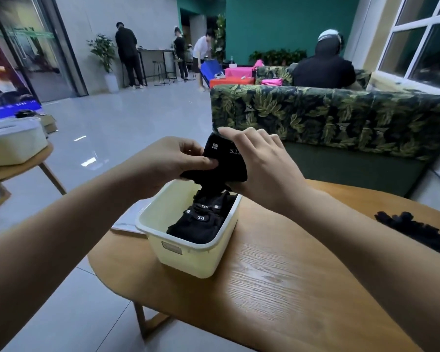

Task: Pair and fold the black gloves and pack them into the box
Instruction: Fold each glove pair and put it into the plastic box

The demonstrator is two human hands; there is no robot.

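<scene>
Pinching folded gloves (224, 158) with left hand (168, 163), gripping same with right hand (262, 171), over box (188, 252) of packed gloves (201, 219).

A round wooden table (277, 288) stands before a leaf-print sofa (328, 118), with a flat white sheet (127, 219) at its far left edge. A second wooden table (23, 168), off to the left, carries a lidded cream container (13, 146). Far back, people (127, 44) stand at a high counter (155, 50) beside a potted plant (103, 52).
</scene>
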